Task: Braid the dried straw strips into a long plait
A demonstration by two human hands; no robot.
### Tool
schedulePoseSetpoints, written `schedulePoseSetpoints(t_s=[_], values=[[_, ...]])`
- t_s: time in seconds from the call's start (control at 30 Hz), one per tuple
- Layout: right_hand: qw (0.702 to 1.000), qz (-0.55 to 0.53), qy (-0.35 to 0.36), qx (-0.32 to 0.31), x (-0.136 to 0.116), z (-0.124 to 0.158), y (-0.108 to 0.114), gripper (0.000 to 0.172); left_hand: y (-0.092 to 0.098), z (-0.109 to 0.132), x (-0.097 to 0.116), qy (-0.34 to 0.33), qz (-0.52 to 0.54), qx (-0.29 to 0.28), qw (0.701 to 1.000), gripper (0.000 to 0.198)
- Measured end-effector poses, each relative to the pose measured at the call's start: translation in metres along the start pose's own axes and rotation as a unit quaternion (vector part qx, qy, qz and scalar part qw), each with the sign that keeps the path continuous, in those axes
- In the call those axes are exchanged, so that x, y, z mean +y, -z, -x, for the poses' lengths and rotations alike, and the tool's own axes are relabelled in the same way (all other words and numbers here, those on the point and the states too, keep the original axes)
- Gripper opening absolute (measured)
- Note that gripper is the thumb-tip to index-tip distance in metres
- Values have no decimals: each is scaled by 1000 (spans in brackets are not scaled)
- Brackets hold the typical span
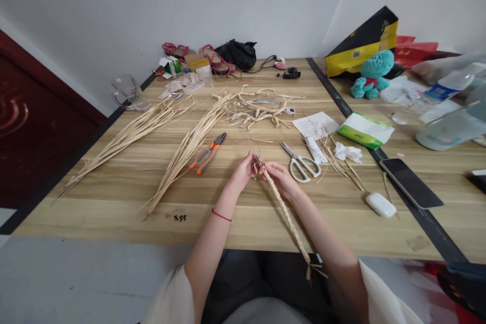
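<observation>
A long straw braid (285,212) runs from my hands down past the table's front edge toward my lap. My left hand (243,172) pinches the loose strands at the braid's upper end. My right hand (280,178) is closed on the braid just beside it, fingers touching the same strands. Thin loose straws rise from the pinch point toward the far side. Both hands hover just above the wooden table (114,202), near its front middle.
Orange-handled pliers (208,153) lie left of my hands, white scissors (301,164) to the right. Straw bundles (182,152) spread across the left and a tangle of braided pieces (258,109) at the back. A phone (410,182), white mouse (380,204), tissue pack (364,130), glass jug (129,92) and teal plush toy (372,75) lie around.
</observation>
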State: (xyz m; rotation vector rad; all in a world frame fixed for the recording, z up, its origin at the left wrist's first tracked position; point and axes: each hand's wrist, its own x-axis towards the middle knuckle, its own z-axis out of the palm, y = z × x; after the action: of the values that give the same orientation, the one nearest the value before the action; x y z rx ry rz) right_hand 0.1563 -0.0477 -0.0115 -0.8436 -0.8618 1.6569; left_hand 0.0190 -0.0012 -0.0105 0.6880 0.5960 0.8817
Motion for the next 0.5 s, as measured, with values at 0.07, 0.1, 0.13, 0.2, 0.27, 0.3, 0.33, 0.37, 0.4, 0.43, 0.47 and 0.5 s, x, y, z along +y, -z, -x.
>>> schedulePoseSetpoints(t_s=[0.07,0.1,0.13,0.2,0.27,0.3,0.33,0.37,0.4,0.43,0.47,0.5], values=[[1000,4,0,-3,0,0,0,23,0,-1,0,-11,4,17,1000,33],[1000,6,0,-2,0,0,-1,23,1,-1,0,-19,4,26,999,28],[1000,6,0,-1,0,0,-1,23,1,-1,-1,-28,1,34,999,24],[1000,2,0,-1,-1,0,-2,23,1,-1,-1,-42,-8,35,998,20],[1000,-3,-2,-3,-1,0,-2,23,1,0,-2,-48,-18,16,999,27],[1000,-4,-3,-1,-1,0,-2,23,1,0,-2,-51,-22,6,998,31],[1000,-4,-3,2,-2,0,-2,23,1,1,-3,-53,-26,-3,998,34],[1000,-2,-3,7,-2,0,-1,23,1,1,-3,-55,-32,-10,998,36],[1000,1,-2,11,-2,0,-1,23,0,2,-3,-58,-38,-15,997,38],[1000,2,0,13,-2,0,-1,23,0,2,-3,-61,-44,-19,997,39],[1000,1,0,15,-2,0,0,23,-1,2,-4,-64,-48,-22,997,40],[1000,-2,0,15,-2,0,0,24,-1,2,-4,-66,-50,-24,996,41]])
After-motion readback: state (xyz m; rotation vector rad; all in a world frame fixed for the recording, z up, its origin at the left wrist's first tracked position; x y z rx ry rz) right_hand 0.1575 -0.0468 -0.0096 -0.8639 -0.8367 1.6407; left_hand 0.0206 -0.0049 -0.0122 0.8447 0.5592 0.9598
